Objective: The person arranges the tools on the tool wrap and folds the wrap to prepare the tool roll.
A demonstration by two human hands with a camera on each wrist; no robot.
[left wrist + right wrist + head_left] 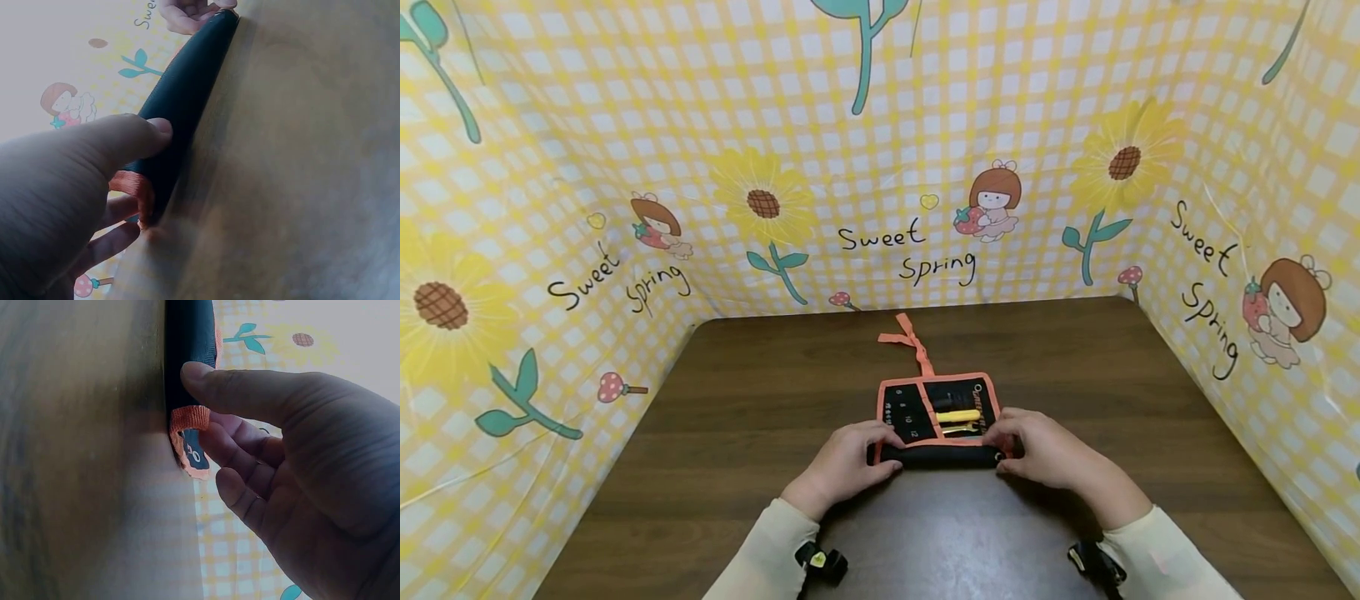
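A black tool roll (943,457) with orange trim lies on the table, its near part rolled into a tube. Its flat far part shows printed numbers and pockets, with a yellow-handled tool (958,416) and a metal wrench end (961,429) in the right one. At the tube's left end my left hand (853,458) grips it, thumb on the near side. My right hand (1045,450) pinches the right end between thumb and fingers. In the right wrist view the orange-edged end (190,419) of the tube is partly open beside the fingers.
An orange tie strap (917,346) stretches from the roll's far edge toward the back of the brown wooden table (760,375). Yellow checked cloth (880,150) with flower prints walls the table at the back and both sides.
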